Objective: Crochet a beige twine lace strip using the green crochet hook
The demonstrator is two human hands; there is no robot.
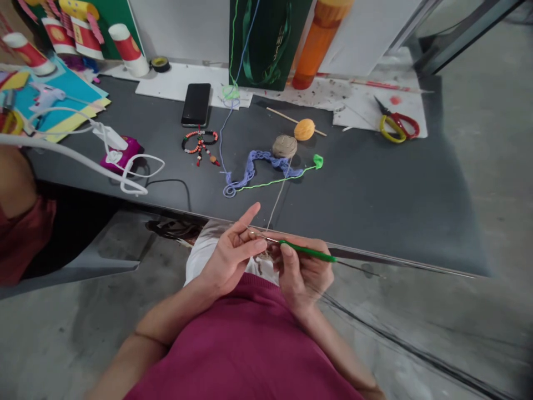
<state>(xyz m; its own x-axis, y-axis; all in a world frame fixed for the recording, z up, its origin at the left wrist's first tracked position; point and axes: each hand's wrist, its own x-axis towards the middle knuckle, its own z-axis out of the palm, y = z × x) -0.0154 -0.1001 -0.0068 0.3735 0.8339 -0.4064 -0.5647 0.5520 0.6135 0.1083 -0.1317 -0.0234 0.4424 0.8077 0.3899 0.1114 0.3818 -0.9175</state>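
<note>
My right hand (303, 266) is closed round a green-handled crochet hook (306, 251), its metal tip pointing left toward my left hand (231, 255). My left hand pinches a thin beige yarn strand (278, 194) at the hook's tip, with the index finger stretched up. The strand runs up to a beige yarn ball (285, 146) on the dark grey table (375, 189). Both hands hover just in front of the table's near edge, above my lap.
On the table lie a purple crocheted strip (250, 169), green yarn (291, 176), an orange ball on a stick (304, 129), a phone (196, 104), a bead bracelet (200, 143), scissors (395, 125), a pink device with white cable (120, 155). Another person's arm (16, 205) sits left.
</note>
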